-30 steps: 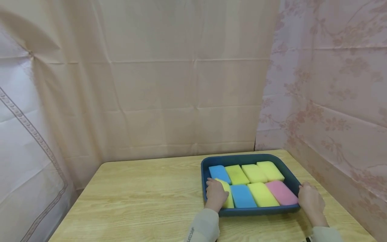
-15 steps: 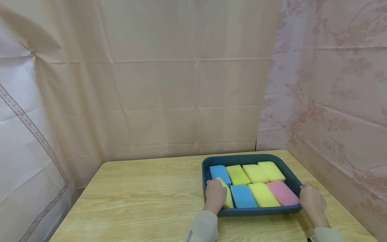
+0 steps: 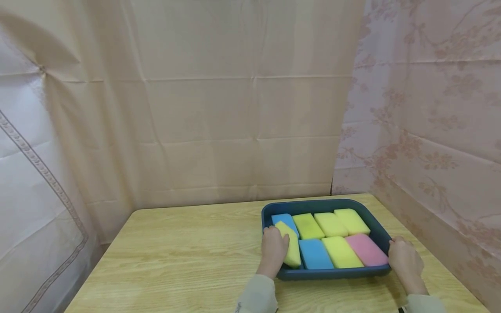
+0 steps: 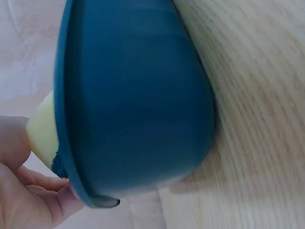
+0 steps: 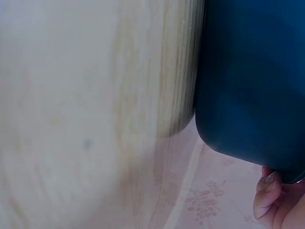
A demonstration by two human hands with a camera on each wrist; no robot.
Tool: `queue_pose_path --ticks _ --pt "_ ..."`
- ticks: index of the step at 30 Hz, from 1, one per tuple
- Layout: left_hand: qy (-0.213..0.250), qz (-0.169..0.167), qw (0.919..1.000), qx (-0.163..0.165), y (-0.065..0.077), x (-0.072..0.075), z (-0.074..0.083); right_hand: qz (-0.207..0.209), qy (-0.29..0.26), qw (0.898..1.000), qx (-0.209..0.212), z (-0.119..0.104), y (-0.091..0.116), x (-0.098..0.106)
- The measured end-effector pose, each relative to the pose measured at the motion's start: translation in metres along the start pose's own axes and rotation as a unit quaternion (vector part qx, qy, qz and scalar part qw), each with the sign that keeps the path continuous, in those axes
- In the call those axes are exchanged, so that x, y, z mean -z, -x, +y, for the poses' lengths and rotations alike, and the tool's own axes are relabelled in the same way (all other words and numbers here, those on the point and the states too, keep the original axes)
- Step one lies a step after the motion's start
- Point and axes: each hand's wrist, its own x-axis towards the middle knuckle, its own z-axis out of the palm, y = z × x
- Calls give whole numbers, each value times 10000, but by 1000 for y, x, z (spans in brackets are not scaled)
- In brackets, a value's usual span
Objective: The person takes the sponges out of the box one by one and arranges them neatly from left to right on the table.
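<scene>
- Blue tray (image 3: 372, 226) sits at the table's (image 3: 176, 252) four o'clock corner, its near rim closest to the person
- left hand (image 3: 272, 251) at the tray's eight o'clock — fingers curled round a tilted yellow sponge (image 3: 288, 248)
- right hand (image 3: 405, 260) at four o'clock — fingers hooked on the rim
- farther in: blue sponge (image 3: 314, 254), pink sponge (image 3: 366, 249)

Looks like a staged recording booth, not a lived-in room: cloth sheets (image 3: 235, 108) w/ fold creases hang as backdrop beyond the hands, a pink floral one (image 3: 430, 108) to their right, a white trimmed one (image 3: 35, 174) on the left. Only a wood-grain table (image 3: 176, 256) under the hands; no fixed furnishings in view.
</scene>
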Motion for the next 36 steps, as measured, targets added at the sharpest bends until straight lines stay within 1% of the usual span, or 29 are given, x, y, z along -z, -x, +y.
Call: queue_pose_path --ticks 4,11,15,23,26,30,36 --pt "280 163 9994 127 -2 8 -5 13 4 10000 -4 0 0 0" --pt "778 471 9955 268 -5 27 -14 -86 -7 10000 -5 0 0 1" --pt "965 515 9931 432 -7 37 -21 -157 5 9999 -55 1 0 1" --pt "1107 524 9898 727 -8 52 -33 -158 25 9998 -70 0 -1 2" --pt "983 629 9903 757 -8 56 -39 -126 21 9999 -71 0 0 2" --pt "842 786 9902 790 -10 64 -47 -186 31 9997 -124 -2 -1 2" --pt "980 858 9872 924 -12 77 -62 -233 48 9996 -139 -1 -2 2"
